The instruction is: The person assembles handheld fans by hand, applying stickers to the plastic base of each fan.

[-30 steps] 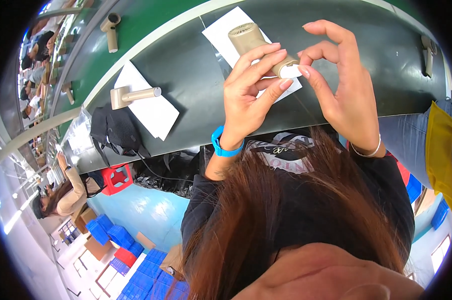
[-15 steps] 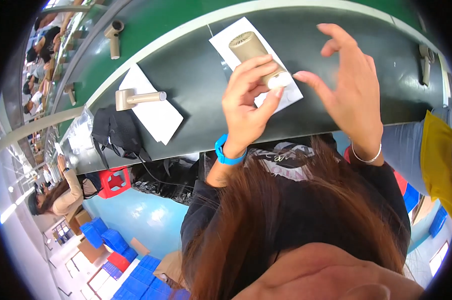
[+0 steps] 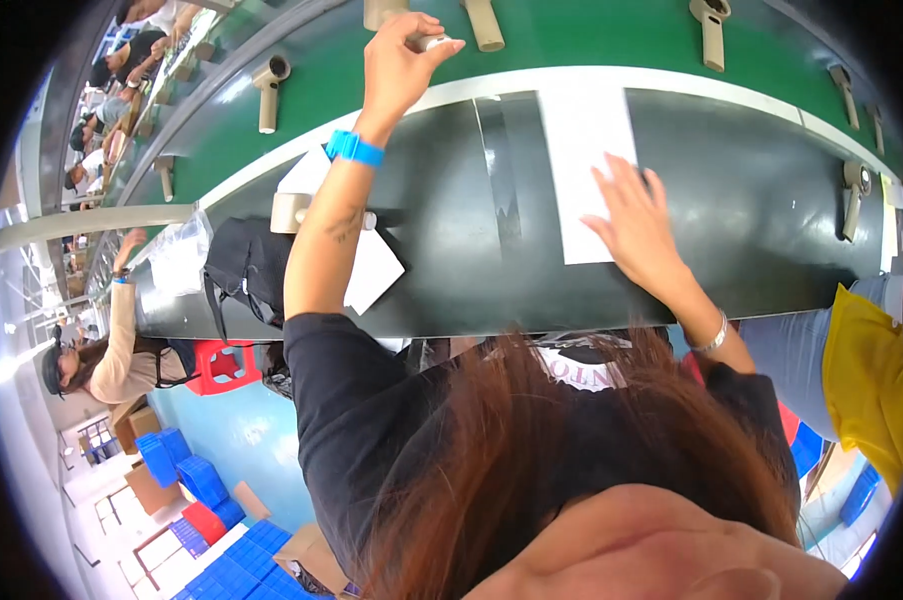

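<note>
Round-barrelled tan device [image 3: 383, 11] now over smooth green belt [image 3: 591, 40]

Beige device [image 3: 381, 13], partly hidden, at green surface [image 3: 591, 40]; white sheet [image 3: 577, 150] flat on tabletop [image 3: 741, 200].

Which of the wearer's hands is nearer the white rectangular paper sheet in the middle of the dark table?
Right. The right hand is over the right edge of the sheet; the left hand is beyond its far left corner, holding a beige dryer-shaped device.
</note>
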The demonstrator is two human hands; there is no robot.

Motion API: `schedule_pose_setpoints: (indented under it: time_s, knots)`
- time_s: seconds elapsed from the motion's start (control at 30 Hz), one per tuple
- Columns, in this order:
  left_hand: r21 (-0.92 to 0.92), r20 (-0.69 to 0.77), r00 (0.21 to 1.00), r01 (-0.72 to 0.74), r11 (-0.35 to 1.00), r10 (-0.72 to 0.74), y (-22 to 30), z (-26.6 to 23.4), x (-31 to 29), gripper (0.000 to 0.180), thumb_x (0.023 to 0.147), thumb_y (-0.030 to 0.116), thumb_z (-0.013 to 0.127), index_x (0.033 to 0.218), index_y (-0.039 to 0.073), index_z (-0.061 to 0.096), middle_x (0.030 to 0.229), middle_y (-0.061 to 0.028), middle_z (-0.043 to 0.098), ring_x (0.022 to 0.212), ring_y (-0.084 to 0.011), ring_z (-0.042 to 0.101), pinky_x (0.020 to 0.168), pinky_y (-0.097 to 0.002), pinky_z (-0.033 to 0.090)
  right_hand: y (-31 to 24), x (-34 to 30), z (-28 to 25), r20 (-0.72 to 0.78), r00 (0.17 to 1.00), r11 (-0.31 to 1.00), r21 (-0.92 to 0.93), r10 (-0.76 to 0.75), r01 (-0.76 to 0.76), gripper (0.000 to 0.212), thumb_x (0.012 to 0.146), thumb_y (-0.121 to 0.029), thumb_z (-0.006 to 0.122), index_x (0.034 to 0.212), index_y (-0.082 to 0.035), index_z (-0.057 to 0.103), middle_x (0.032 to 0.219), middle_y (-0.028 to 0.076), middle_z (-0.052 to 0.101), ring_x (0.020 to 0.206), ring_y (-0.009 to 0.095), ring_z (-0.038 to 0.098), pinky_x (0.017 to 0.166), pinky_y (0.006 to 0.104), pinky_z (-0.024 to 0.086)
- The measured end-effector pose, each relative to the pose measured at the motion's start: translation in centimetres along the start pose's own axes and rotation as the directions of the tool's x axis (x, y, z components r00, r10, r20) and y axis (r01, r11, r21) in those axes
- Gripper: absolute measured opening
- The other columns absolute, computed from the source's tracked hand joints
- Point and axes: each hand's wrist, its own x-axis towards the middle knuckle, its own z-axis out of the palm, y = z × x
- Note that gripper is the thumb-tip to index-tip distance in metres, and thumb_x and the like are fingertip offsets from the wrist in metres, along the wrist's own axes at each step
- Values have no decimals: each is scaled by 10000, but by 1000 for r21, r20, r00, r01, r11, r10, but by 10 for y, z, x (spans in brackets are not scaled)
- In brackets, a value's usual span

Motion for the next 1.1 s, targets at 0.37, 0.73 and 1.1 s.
schedule_pose_setpoints:
  time_s: [0.37,0.73,1.1]
  knots:
    - [284,244,932,-335,898,270,-78,-2,35,224,840,216,619,1009,71,639,1060,-114,614,973,-290,592,817,-349,478,31,-28,-10,-35,995,983,159,94,-87,469,872,-201,545,1316,-112,422,1414,97,348,1307,256,321,1074,461,175]
    - [-89,621,744,-245,965,246,103,89,-104,562,705,318,740,1145,32,539,1272,-187,448,1190,-373,406,983,-438,365,67,-23,-11,-237,923,751,655,302,-78,182,797,23,587,972,-14,623,924,100,595,676,167,591,606,268,480]
    - [166,544,836,-185,969,67,111,113,-144,920,568,597,728,1274,75,453,1356,-167,370,1260,-374,332,1050,-573,197,48,-11,5,-237,958,897,440,160,-41,120,804,-31,592,924,-38,582,895,96,554,784,266,592,666,367,473]
